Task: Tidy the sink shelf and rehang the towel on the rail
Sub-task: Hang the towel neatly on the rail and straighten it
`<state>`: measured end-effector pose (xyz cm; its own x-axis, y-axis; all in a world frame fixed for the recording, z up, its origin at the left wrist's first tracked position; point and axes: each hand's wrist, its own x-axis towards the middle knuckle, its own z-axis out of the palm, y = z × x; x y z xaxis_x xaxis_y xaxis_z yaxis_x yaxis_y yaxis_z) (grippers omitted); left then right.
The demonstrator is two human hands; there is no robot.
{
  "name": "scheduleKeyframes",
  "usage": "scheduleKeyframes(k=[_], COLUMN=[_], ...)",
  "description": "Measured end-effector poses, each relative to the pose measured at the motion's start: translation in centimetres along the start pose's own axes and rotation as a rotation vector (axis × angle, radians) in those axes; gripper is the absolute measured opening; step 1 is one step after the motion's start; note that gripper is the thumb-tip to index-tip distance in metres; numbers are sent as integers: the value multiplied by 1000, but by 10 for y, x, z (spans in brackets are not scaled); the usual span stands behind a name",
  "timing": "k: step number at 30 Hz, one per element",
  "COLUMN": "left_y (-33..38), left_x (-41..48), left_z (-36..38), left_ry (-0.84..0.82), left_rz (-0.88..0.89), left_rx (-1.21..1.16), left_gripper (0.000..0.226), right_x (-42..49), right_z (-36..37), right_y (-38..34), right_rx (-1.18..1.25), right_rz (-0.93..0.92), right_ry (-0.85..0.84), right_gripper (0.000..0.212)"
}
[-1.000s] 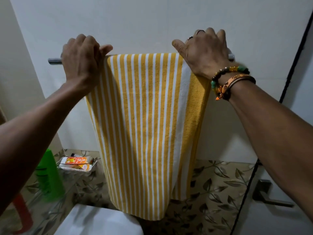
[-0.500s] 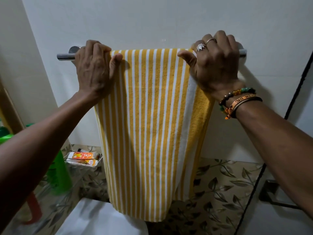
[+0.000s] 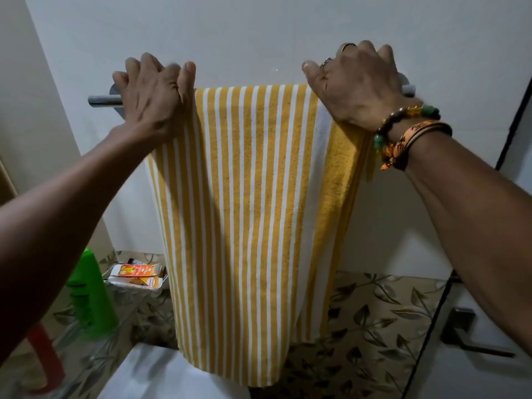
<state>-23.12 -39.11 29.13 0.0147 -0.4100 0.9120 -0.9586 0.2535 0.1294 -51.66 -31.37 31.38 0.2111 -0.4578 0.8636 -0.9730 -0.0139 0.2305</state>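
Observation:
A yellow and white striped towel (image 3: pixel 253 211) hangs folded over the metal rail (image 3: pixel 103 99) on the white wall. My left hand (image 3: pixel 155 96) lies over the towel's top left corner, fingers curled over the rail and thumb on the cloth. At the top right corner my right hand (image 3: pixel 357 87), with rings and wrist bracelets, holds the towel the same way. Low on the left, the glass sink shelf (image 3: pixel 123 292) carries an orange and white box (image 3: pixel 138 273) and a green bottle (image 3: pixel 89 295).
A red object (image 3: pixel 46 349) stands at the lower left, partly behind my arm. A white basin or tank top (image 3: pixel 161 372) sits under the towel's lower end. Leaf-patterned tiles (image 3: pixel 374 326) run along the wall. A door with a dark handle (image 3: pixel 472 338) is at the right.
Both hands stay at the towel's top corners; their fingers have risen a little above the rail. The towel hangs as before.

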Motion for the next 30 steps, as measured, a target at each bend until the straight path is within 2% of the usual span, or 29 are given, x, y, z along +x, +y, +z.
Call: scheduleKeyframes(k=[3, 6, 9, 11, 14, 18, 22, 27, 30], left_y=[7, 6, -1, -2, -2, 0, 4, 8, 8], left_x=[-11, -25, -50, -66, -70, -57, -35, -8, -5], left_z=[3, 5, 11, 15, 15, 14, 7, -4, -1], left_ry=[165, 203, 261, 242, 219, 192, 87, -56, -54], left_rz=[-10, 34, 132, 166, 177, 196, 149, 58, 17], left_rx=[-46, -109, -172, -216, -196, -147, -71, -51, -55], left_gripper=[59, 59, 42, 48, 62, 67, 84, 84, 81], right_x=[-3, -15, -30, -42, -55, -44, -24, -7, -3], right_z=[-2, -3, 0, 7, 16, 15, 6, 2, -4], right_y=[-10, -19, -23, -25, -26, -22, -18, -8, -5], right_rx=[-109, -158, -356, -355, -172, -124, -23, 23, 109], right_rz=[9, -18, -9, -39, -37, -21, 47, 33, 31], right_ry=[136, 241, 348, 433, 312, 235, 120, -45, -74], right_gripper=[66, 63, 61, 62, 68, 81, 88, 68, 63])
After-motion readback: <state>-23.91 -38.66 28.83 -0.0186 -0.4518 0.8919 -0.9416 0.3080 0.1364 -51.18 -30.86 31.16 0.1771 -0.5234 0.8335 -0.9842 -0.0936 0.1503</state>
